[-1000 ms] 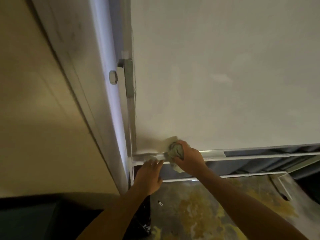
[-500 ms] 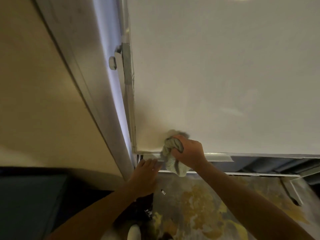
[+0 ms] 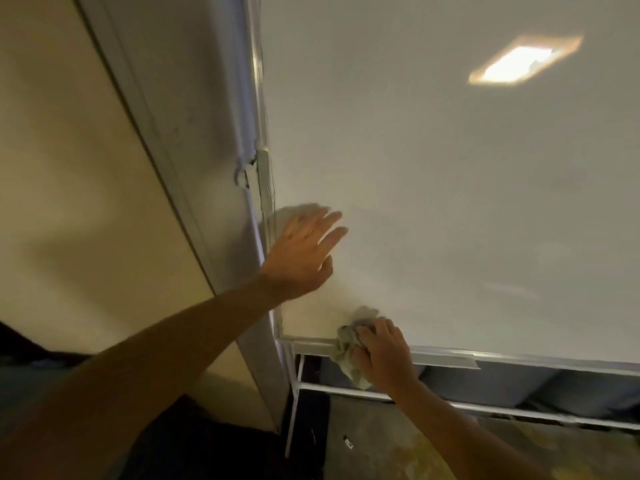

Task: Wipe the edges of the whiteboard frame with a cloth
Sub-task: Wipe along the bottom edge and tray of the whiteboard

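Note:
A large whiteboard point(image 3: 450, 202) fills the upper right of the head view, with a thin metal frame along its left edge point(image 3: 265, 181) and its bottom edge point(image 3: 519, 356). My right hand point(image 3: 384, 355) grips a bunched grey-green cloth point(image 3: 348, 351) and presses it on the bottom frame near the lower left corner. My left hand point(image 3: 304, 251) is raised with fingers spread, flat against the board just right of the left frame edge, holding nothing.
A grey door or panel point(image 3: 194, 140) and a cream wall point(image 3: 69, 168) stand left of the board. Below the board run white stand bars point(image 3: 450, 405) over a stained floor point(image 3: 398, 452). A ceiling light is reflected on the board point(image 3: 519, 65).
My left hand has left the lower frame corner and risen up onto the board face, fingers spread. The right hand with the cloth stays on the bottom frame near the corner.

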### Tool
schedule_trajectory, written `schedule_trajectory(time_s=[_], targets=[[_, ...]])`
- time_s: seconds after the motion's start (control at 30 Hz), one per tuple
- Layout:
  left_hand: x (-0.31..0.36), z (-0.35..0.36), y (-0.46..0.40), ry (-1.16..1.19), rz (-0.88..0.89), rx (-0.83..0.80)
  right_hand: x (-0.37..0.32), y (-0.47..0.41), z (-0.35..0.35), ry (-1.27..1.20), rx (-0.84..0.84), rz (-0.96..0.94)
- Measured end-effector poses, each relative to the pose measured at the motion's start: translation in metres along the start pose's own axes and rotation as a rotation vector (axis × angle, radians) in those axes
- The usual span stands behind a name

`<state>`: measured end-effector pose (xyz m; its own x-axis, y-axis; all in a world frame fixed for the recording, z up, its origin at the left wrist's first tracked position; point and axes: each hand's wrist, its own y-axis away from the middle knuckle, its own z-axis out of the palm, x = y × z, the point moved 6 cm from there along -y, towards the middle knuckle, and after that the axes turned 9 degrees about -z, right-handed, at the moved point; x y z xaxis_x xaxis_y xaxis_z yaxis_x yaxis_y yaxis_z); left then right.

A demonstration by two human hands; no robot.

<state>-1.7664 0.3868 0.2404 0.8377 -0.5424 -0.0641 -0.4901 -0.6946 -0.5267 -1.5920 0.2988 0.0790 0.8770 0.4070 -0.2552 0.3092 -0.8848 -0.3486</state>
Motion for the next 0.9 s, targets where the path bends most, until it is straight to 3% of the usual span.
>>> schedule_trajectory(time_s=[0.13, 0.3, 0.5, 0.9], targets=[[-0.019, -0.081, -0.149, -0.199, 0.071, 0.289, -0.015, -0.006, 0.016, -0.088, -0.051, -0.041], [-0.029, -0.141, -0.266, -0.287, -0.144, 0.432, -0.027, -0.062, 0.019, -0.048, -0.041, -0.065], [-0.025, -0.125, -0.285, -0.237, -0.146, 0.507, -0.035, -0.075, 0.032, 0.021, -0.019, -0.146], [-0.04, -0.089, -0.299, -0.186, -0.197, 0.482, -0.052, -0.052, 0.07, -0.055, -0.165, -0.124]])
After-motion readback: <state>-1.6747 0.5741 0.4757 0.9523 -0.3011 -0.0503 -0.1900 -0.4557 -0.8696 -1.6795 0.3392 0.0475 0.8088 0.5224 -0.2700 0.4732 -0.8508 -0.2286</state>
